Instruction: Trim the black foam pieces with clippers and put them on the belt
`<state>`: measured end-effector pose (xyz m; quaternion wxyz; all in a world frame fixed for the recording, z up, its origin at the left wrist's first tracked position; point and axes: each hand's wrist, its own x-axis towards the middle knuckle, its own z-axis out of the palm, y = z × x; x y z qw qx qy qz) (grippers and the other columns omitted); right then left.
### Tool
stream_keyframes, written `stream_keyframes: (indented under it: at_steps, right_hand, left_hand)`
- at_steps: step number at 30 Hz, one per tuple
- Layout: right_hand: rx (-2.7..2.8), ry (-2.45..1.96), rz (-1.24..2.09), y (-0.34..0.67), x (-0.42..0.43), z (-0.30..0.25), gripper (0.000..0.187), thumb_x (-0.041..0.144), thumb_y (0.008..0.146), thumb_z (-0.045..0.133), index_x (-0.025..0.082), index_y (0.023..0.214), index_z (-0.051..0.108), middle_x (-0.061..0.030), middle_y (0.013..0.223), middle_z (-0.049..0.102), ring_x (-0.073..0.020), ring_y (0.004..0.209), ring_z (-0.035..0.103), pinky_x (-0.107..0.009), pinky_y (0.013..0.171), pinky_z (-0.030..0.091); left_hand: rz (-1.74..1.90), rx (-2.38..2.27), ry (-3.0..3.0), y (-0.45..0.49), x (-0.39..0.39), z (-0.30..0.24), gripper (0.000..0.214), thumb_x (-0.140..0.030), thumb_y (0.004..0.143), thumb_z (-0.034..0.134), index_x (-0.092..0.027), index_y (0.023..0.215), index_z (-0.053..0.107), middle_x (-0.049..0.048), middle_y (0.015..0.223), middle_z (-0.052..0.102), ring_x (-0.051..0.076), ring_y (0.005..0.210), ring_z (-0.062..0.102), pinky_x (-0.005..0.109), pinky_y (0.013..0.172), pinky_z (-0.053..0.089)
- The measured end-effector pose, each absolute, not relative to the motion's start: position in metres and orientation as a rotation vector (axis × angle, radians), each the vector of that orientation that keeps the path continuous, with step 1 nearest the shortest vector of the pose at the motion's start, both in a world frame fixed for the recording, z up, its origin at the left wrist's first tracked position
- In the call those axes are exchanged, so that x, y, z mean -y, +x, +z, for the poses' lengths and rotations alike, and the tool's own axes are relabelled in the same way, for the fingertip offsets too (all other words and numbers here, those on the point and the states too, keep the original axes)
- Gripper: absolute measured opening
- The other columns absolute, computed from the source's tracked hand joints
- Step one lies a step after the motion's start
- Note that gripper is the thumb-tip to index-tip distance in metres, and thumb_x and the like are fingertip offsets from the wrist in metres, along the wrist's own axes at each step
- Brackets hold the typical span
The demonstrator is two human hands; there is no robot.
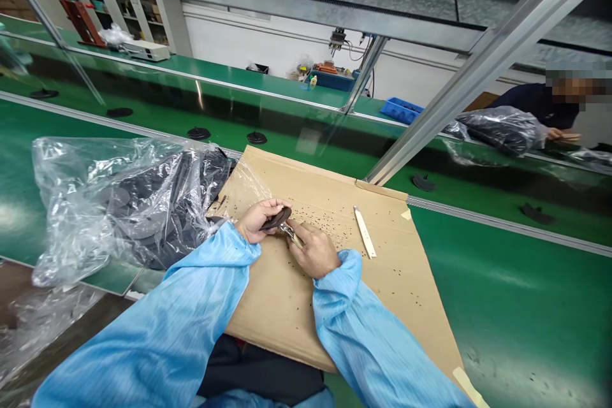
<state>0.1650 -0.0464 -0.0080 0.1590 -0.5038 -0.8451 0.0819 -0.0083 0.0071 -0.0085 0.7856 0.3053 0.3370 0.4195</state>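
Over the cardboard sheet (382, 287), my left hand (255, 218) is closed on a dark round disc-like part (276, 219), held tilted. My right hand (313, 247) grips a pair of nippers (291, 233) with metal jaws and pale handles. The jaws meet the lower edge of the disc; whether they bite into it I cannot make out. Many tiny dark scraps (320, 220) lie scattered on the cardboard around both hands. To the right of my right hand lies a narrow whitish strip-like tool (364, 233).
On the left a clear plastic bag (157, 204) holds many dark parts. Beyond the cardboard runs a green conveyor (306, 140) carrying several dark parts, with a slanting metal post (430, 95) on the right. A co-worker (535, 105) sits at the far right behind plastic-wrapped parts.
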Motion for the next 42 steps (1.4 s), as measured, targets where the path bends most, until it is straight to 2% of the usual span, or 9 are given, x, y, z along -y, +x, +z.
stream_keyframes:
  at_steps: [7,16,25,32,35,38,40,42]
  right_hand:
    - [2.426,-1.462,0.225,0.165,0.047,-0.006,0.044,0.021,0.087,0.05,0.017,0.131,0.053,-0.0077,0.101,0.065,-0.0212,0.095,0.061,-0.029,0.084,0.048]
    - [2.391,-1.364,0.261,0.167,0.045,-0.012,0.044,0.02,0.087,0.05,0.018,0.13,0.053,-0.008,0.103,0.064,-0.0209,0.097,0.06,-0.03,0.087,0.048]
    - [2.394,-1.385,0.305,0.166,0.044,-0.011,0.043,0.014,0.083,0.05,0.019,0.126,0.057,-0.0066,0.098,0.065,-0.0199,0.091,0.061,-0.028,0.083,0.048]
    - [2.132,-1.253,0.306,0.168,0.042,-0.017,0.036,0.023,0.087,0.047,0.017,0.121,0.058,-0.0082,0.097,0.066,-0.0203,0.089,0.061,-0.031,0.083,0.049]
    - [1.907,-1.266,0.298,0.171,0.04,-0.018,0.034,0.028,0.088,0.049,0.016,0.119,0.058,-0.0093,0.099,0.065,-0.0214,0.092,0.061,-0.034,0.086,0.049]
    - [1.746,-1.278,0.271,0.173,0.037,-0.019,0.033,0.033,0.088,0.052,0.015,0.116,0.057,-0.0093,0.096,0.064,-0.023,0.091,0.061,-0.039,0.087,0.049]
    - [1.656,-1.264,0.245,0.173,0.035,-0.019,0.033,0.034,0.088,0.053,0.015,0.114,0.056,-0.008,0.091,0.063,-0.0227,0.088,0.061,-0.04,0.086,0.049]
    - [1.604,-1.251,0.189,0.171,0.033,-0.016,0.031,0.034,0.088,0.054,0.015,0.112,0.056,-0.0063,0.087,0.062,-0.0217,0.085,0.061,-0.039,0.085,0.049]
  left_hand:
    - [0.901,-0.748,0.653,-0.007,-0.006,-0.008,0.012,-0.015,0.078,0.058,-0.011,0.089,0.061,-0.0015,0.059,0.05,0.003,0.033,0.031,0.016,0.031,0.019]
    - [0.896,-0.731,0.67,-0.008,-0.006,-0.008,0.017,-0.018,0.073,0.065,-0.011,0.088,0.062,-0.002,0.057,0.05,0.004,0.033,0.034,0.015,0.03,0.02]
    - [0.896,-0.715,0.637,-0.008,-0.006,-0.008,0.015,-0.015,0.075,0.061,-0.011,0.089,0.062,-0.0008,0.059,0.052,0.004,0.033,0.034,0.015,0.03,0.02]
    - [1.007,-0.721,0.566,-0.007,-0.008,-0.008,0.014,-0.014,0.08,0.06,-0.012,0.094,0.06,-0.0009,0.063,0.054,0.005,0.036,0.04,0.016,0.032,0.024]
    - [1.148,-0.745,0.534,-0.005,-0.009,-0.006,0.024,-0.015,0.081,0.062,-0.012,0.104,0.057,0.003,0.073,0.062,0.01,0.048,0.055,0.018,0.038,0.037]
    - [1.207,-0.68,0.517,-0.004,-0.011,-0.006,0.035,-0.013,0.075,0.07,-0.011,0.108,0.056,0.0066,0.084,0.066,0.015,0.066,0.064,0.024,0.056,0.05]
    - [1.223,-0.653,0.517,-0.003,-0.012,-0.007,0.036,-0.012,0.07,0.074,-0.01,0.103,0.059,0.0067,0.085,0.066,0.014,0.071,0.064,0.026,0.064,0.051]
    - [1.253,-0.681,0.528,-0.002,-0.014,-0.01,0.033,-0.011,0.066,0.077,-0.009,0.095,0.062,0.004,0.078,0.065,0.01,0.064,0.06,0.022,0.062,0.047]
